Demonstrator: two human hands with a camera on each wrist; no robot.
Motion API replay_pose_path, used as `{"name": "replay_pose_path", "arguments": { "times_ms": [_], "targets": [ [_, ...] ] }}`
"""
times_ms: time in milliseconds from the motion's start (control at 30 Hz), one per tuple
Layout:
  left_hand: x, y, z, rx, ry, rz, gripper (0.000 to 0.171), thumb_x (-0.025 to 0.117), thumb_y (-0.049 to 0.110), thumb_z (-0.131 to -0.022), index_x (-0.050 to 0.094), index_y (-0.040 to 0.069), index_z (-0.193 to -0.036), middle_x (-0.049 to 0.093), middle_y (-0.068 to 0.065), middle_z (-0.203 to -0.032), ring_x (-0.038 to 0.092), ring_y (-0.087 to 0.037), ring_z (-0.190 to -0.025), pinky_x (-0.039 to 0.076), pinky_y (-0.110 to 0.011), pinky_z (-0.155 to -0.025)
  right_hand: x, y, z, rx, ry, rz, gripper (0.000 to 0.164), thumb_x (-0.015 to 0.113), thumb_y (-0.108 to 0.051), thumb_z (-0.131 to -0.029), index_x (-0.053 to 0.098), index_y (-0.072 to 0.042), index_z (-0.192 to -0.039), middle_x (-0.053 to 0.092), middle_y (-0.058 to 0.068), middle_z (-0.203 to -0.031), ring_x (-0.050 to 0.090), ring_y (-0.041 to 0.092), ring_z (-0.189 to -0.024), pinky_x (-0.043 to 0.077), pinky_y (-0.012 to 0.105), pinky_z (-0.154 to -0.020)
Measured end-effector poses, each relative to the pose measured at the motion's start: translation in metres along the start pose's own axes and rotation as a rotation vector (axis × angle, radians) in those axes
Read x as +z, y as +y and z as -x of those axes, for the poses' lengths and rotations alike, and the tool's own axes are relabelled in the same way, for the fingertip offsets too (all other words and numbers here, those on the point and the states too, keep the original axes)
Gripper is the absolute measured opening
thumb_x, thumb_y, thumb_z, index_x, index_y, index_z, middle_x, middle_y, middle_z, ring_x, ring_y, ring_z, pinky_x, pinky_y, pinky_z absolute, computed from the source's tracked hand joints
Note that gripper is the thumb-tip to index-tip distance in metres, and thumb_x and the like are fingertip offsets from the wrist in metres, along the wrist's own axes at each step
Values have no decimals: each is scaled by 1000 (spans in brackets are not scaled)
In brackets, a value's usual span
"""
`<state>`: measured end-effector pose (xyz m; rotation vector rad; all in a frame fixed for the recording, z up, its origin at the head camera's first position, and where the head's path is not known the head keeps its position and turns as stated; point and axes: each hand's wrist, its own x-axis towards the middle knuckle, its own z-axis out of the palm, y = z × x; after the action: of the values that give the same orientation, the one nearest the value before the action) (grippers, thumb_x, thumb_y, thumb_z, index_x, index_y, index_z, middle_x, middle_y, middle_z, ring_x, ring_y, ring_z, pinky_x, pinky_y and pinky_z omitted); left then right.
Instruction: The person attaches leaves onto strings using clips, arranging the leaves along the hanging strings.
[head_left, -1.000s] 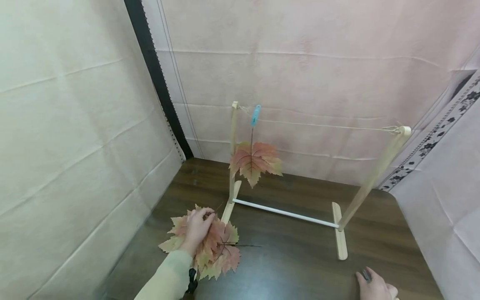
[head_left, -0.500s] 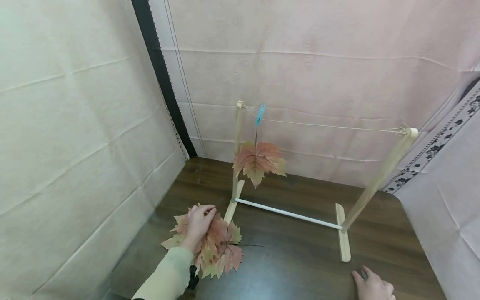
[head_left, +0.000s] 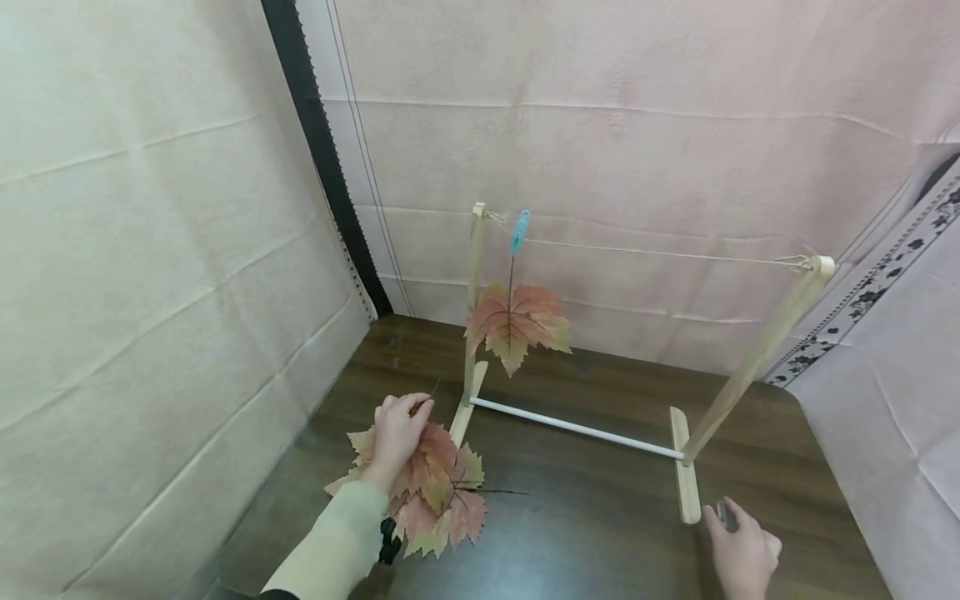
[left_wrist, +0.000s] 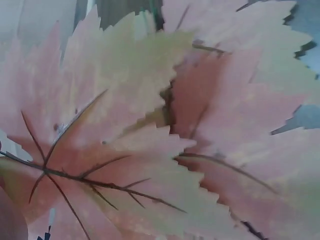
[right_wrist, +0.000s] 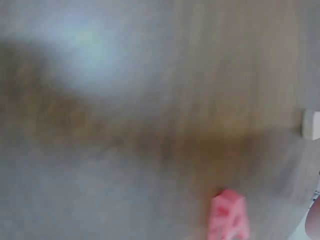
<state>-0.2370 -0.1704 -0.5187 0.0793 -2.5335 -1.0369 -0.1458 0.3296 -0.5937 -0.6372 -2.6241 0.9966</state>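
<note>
My left hand pinches the thin stem of an artificial maple leaf above a small pile of pink-and-green leaves. In the left wrist view the veined leaf spreads in front, overlapping another leaf. My right hand holds a small grey piece between thumb and forefinger; its kind I cannot tell. It is beside the foot of the wooden stand. A pink clothespin shows low in the right wrist view, hidden in the head view.
A string runs between the stand's two posts. One maple leaf hangs from it by a blue clothespin near the left post. A white rod joins the feet. Cloth walls surround the dark wooden table.
My left hand has risen slightly, lifting the pinched stem from the pile. My right hand has moved forward to the stand's right foot, still holding the grey piece.
</note>
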Motion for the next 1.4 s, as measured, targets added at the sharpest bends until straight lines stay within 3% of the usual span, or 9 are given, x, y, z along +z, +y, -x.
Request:
{"name": "replay_pose_path", "arguments": {
  "times_ms": [300,533,933,1133,1400],
  "targets": [
    [-10,16,-13,5,27,11,22,63,33,-90,73,15,-97,69,-1,-89,48,-23,-84,34,-41,-76,-6,-34,-19,-5,30,-81,55,55,-40,-93,51,1,-129,49,27,-129,33,43,-110,27,48,-83],
    [-8,24,-22,106,46,34,19,64,27,-90,73,11,-93,70,-3,-88,50,-23,-81,31,-41,-78,-10,-64,-26,-11,50,-170,52,57,-37,-92,53,0,-129,49,26,-130,31,41,-115,28,49,-87],
    [-2,38,-29,167,65,96,23,63,30,-90,73,10,-94,70,-3,-89,47,-22,-84,28,-41,-76,-7,-95,-28,-7,46,-260,55,56,-41,-92,53,-2,-131,52,22,-127,31,35,-119,32,45,-86],
    [-1,50,-34,148,42,124,20,65,29,-89,73,11,-94,70,-2,-90,48,-23,-88,28,-41,-78,-6,-112,-33,-37,80,-310,51,59,-37,-91,54,-2,-130,55,22,-117,34,34,-116,32,42,-85],
    [2,68,-42,134,40,182,17,66,26,-89,74,12,-92,69,-1,-83,49,-22,-87,28,-39,-81,-5,-131,-36,-42,72,-360,50,58,-36,-92,54,-6,-131,54,18,-124,35,29,-118,35,39,-89]
  ]
}}
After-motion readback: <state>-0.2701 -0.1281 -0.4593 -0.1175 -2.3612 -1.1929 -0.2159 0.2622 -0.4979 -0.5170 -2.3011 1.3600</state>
